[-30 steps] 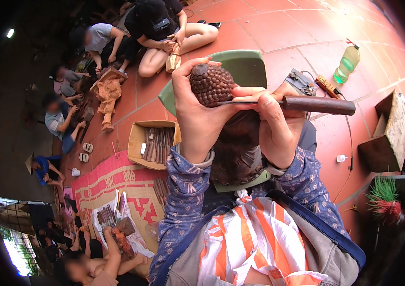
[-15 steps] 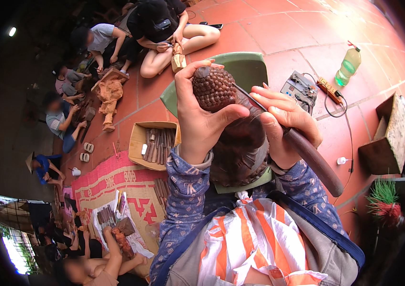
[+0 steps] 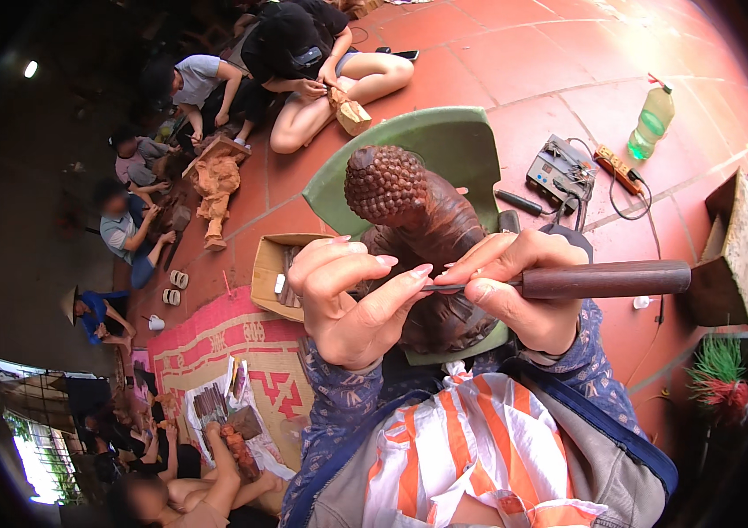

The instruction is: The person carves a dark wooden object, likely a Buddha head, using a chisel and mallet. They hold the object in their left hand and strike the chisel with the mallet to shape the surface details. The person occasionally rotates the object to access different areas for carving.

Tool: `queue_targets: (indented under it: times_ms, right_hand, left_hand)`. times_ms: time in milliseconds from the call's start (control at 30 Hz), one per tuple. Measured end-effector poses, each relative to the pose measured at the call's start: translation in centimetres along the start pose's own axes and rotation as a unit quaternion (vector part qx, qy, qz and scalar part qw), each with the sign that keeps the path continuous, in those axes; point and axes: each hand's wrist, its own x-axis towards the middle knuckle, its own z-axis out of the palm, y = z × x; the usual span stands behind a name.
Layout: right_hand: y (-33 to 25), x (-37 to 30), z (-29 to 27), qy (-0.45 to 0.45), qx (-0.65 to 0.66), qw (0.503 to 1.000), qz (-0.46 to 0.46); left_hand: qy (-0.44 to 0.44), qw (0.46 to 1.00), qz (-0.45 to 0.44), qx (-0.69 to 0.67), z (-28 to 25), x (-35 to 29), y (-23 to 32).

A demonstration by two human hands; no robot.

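Note:
A dark wooden statue (image 3: 444, 216) with a knobbly, beaded head stands upright in front of me. Behind and beneath it spreads a green plastic seat (image 3: 457, 128). My right hand (image 3: 528, 273) grips a carving chisel (image 3: 607, 280) by its metal shank, the brown wooden handle sticking out to the right. At the chisel's tip, the thumb and fingers of my left hand (image 3: 343, 304) close together in a pinch. Both hands are raised over the statue's lower part and partly hide it.
A box of tools (image 3: 279, 273) stands left on a patterned mat (image 3: 215, 339). To the right are a power unit (image 3: 559, 172), a power strip (image 3: 618, 169), a green bottle (image 3: 652, 121) and a wooden box (image 3: 730, 251). Several people sit carving at left; one (image 3: 303, 53) is near the top.
My left hand has let go of the statue's head and come down to the chisel's tip. The chisel has been lifted away from the head and turned nearly level. The statue now stands more upright.

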Motion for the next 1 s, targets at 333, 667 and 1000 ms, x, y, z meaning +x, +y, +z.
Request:
queue_targets:
  times_ms: [333,667,1000]
  right_hand:
    - [0.6,0.1,-2.9,-0.161,0.082,0.983,0.019]
    - [1.9,1.1,-2.1,-0.12,0.023,0.986,-0.116]
    - [0.4,2.7,-2.0,-0.17,-0.081,0.978,-0.094]
  left_hand:
    - [-0.029,0.999,-0.028,-0.031,-0.5,0.6,-0.3]
    - [0.078,0.922,-0.226,-0.306,2.3,2.6,-3.0]
    - [-0.031,0.872,-0.286,-0.397,3.7,3.6,-3.1]
